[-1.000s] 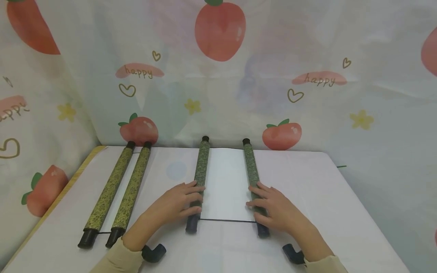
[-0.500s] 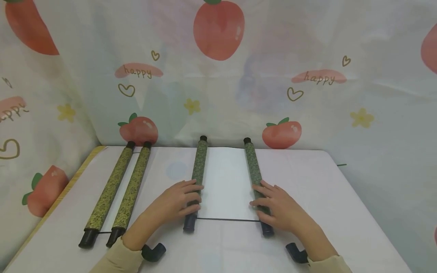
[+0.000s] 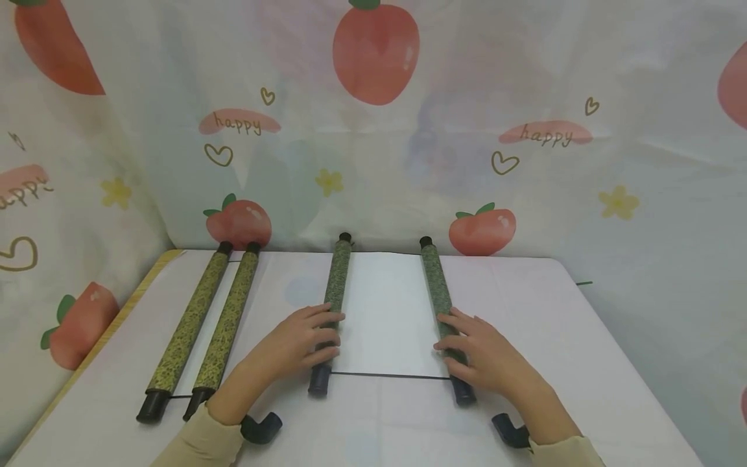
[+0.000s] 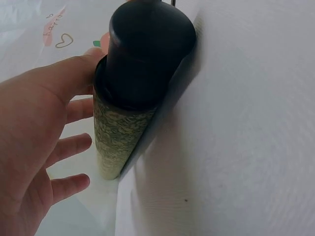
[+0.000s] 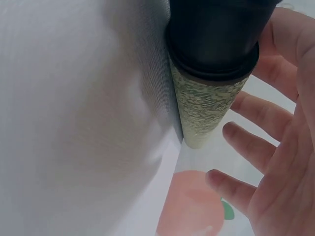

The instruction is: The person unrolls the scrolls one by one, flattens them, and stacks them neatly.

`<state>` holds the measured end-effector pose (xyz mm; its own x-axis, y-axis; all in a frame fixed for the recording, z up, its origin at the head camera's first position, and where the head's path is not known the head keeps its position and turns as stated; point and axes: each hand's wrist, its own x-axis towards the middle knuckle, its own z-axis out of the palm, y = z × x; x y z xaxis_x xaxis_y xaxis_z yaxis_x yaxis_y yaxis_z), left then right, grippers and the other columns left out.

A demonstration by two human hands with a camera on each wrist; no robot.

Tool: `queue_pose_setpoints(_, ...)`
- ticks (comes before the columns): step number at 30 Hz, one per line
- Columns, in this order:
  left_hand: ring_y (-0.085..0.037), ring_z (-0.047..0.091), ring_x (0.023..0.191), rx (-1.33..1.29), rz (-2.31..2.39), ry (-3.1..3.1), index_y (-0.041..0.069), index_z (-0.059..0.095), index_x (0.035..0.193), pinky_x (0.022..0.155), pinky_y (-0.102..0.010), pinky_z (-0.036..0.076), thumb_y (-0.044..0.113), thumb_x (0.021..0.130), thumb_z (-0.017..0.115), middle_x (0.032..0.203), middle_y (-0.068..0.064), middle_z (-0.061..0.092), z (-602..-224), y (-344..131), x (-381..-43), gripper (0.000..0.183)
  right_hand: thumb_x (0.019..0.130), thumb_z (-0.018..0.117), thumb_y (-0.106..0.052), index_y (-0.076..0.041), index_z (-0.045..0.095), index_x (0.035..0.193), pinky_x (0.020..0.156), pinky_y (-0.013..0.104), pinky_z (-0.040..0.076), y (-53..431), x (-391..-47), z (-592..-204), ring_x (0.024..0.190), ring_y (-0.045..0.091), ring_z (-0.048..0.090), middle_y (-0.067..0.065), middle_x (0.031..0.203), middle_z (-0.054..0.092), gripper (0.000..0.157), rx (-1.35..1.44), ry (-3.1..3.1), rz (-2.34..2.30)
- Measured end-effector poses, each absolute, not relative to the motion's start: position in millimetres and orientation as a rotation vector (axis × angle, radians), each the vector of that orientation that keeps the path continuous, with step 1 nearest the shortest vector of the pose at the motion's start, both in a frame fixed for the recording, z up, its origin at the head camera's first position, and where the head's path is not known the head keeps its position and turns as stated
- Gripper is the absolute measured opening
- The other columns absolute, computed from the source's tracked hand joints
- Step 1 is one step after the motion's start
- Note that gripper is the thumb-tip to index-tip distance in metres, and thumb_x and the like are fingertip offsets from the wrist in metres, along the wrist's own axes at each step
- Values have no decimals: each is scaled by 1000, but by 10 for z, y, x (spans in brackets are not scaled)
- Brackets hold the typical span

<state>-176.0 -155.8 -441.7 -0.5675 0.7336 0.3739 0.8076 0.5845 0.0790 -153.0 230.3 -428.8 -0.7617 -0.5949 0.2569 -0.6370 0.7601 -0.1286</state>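
Note:
A partly unrolled scroll lies across the middle of the table in the head view. White paper (image 3: 385, 311) spans its two green-patterned rolls, the left roll (image 3: 338, 272) and the right roll (image 3: 434, 272), which have dark end knobs. My left hand (image 3: 300, 342) rests its spread fingers across the left roll near its front end. On the other side, the fingers of my right hand (image 3: 489, 358) lie over the right roll. In the left wrist view the green roll (image 4: 118, 128) stands beside spread fingers. The right wrist view has its roll (image 5: 204, 103) beside loosely spread fingers too.
Another scroll, with two yellow-green rolls (image 3: 189, 324) close together, lies at the left of the table. A dark bent piece (image 3: 261, 428) sits under my left wrist, a similar dark piece (image 3: 510, 431) under the right. A fruit-print curtain (image 3: 385, 168) hangs behind the table.
The two green rolls have moved apart, the left one leftward and the right one rightward, each with its hand. A wider strip of white paper shows between them.

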Motion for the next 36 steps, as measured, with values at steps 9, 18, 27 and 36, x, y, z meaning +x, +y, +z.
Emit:
queue_pose_setpoints(9, -32, 55, 129, -1220, -390, -2581, 20, 74, 108, 107, -46, 43, 34, 94, 70, 126, -5, 67, -4366, -1580, -1748, 20, 88, 76, -32, -25, 77, 100, 105, 55, 42, 2336, -1532, -4289, 138, 35, 46, 9, 143, 56, 14, 925, -2816, 298)
queue_pose_setpoints(18, -36, 53, 131, -1218, -380, -2569, 21, 73, 99, 107, -49, 42, 34, 92, 72, 131, -5, 66, -4400, -1615, -1768, 14, 86, 74, -20, -23, 79, 105, 103, 54, 43, 2361, -1526, -4274, 136, 36, 48, 11, 144, 55, 20, 915, -2799, 288)
queue_pose_setpoints(27, -31, 55, 126, -1174, -373, -2608, 25, 77, 101, 104, -48, 44, 36, 91, 73, 127, -3, 66, -4380, -1644, -1780, 16, 83, 79, -21, -22, 78, 98, 101, 53, 45, 2382, -1521, -4264, 135, 36, 49, 12, 143, 55, 16, 896, -2800, 293)
queue_pose_setpoints(36, -35, 51, 133, -1158, -339, -2620, 23, 75, 95, 105, -52, 43, 39, 88, 75, 132, -3, 65, -4390, -1673, -1791, 17, 84, 79, -29, -26, 76, 93, 104, 52, 44, 2415, -1558, -4297, 136, 34, 49, 8, 145, 54, 10, 803, -2882, 309)
